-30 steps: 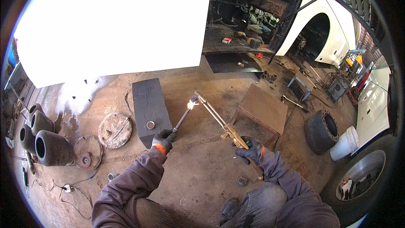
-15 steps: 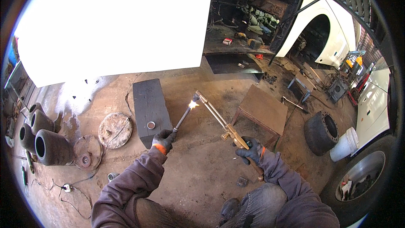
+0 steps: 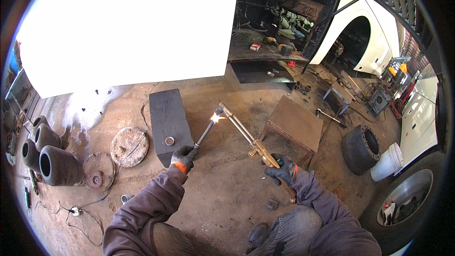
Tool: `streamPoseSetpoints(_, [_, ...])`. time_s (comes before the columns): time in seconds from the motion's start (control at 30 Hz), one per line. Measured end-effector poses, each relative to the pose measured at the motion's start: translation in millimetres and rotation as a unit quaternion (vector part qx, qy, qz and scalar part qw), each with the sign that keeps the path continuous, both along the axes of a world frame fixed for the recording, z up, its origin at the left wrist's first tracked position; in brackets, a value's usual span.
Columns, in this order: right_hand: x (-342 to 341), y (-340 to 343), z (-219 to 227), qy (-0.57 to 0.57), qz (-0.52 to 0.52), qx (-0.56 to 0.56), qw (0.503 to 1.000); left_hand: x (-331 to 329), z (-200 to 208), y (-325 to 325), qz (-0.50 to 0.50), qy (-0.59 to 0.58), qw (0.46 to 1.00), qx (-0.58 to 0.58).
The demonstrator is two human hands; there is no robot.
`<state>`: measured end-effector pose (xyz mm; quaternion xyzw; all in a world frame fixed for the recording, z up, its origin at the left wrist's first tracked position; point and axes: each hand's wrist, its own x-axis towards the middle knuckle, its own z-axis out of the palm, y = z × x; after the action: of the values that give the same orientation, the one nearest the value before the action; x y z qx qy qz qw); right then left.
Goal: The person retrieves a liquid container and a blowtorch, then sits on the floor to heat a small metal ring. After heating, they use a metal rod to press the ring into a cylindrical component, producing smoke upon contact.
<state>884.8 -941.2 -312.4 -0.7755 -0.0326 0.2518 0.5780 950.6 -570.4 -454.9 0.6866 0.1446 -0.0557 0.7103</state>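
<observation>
In dark gloves, both of my hands are closed on something. My left hand (image 3: 184, 157) grips a thin grey metal rod (image 3: 204, 134), held slanting up and away from me. My right hand (image 3: 282, 169) wraps around the handle of a brass cutting torch (image 3: 245, 135), whose head points at the rod's far end. A bright yellow-white flame (image 3: 217, 117) burns where the torch tip and the rod's end come together. Just beyond my left hand stands a dark block (image 3: 168, 114) with a small metal ring (image 3: 169, 141) on top.
A brown metal table (image 3: 296, 122) stands right of the torch. Left on the floor lie round plates (image 3: 129, 146), dark cylinders (image 3: 59, 165) and a cable (image 3: 87, 205). To the right are a brake drum (image 3: 361, 149), a white bucket (image 3: 387, 162) and a large wheel (image 3: 405, 196).
The flame at the rod's end has changed shape slightly and looks more yellow. Both hands, the rod and the torch have stayed almost in place.
</observation>
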Motion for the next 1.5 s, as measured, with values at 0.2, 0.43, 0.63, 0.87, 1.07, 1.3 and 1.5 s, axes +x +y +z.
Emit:
streamPoseSetpoints(0.2, [0.3,-2.3,-2.9,-0.01,0.003,0.006,1.0,-1.2,5.5,-1.3,-0.003,0.006,1.0,0.004])
streamPoseSetpoints(0.43, [1.2,-2.8,-1.1,0.003,0.005,0.009,1.0,0.4,-0.1,0.7,-0.006,0.001,1.0,-0.006])
streamPoseSetpoints(0.63, [1.5,-2.8,-1.0,0.003,0.008,-0.002,1.0,-0.3,3.4,0.1,-0.007,0.006,1.0,-0.015])
streamPoseSetpoints(0.87, [2.4,-5.0,-4.3,-0.006,0.017,-0.005,1.0,0.4,3.2,-1.3,-0.003,0.006,1.0,-0.025])
streamPoseSetpoints(1.07, [0.1,0.6,2.1,-0.005,0.007,-0.014,1.0,1.1,-0.2,1.4,-0.007,0.0,1.0,-0.03])
streamPoseSetpoints(1.3, [1.2,-1.8,-0.9,-0.005,0.018,0.008,1.0,0.2,0.6,0.0,-0.005,-0.004,1.0,-0.022])
streamPoseSetpoints(1.5, [2.3,-5.0,-7.0,-0.001,0.015,0.007,1.0,-0.1,5.8,-3.0,-0.001,0.01,1.0,-0.026])
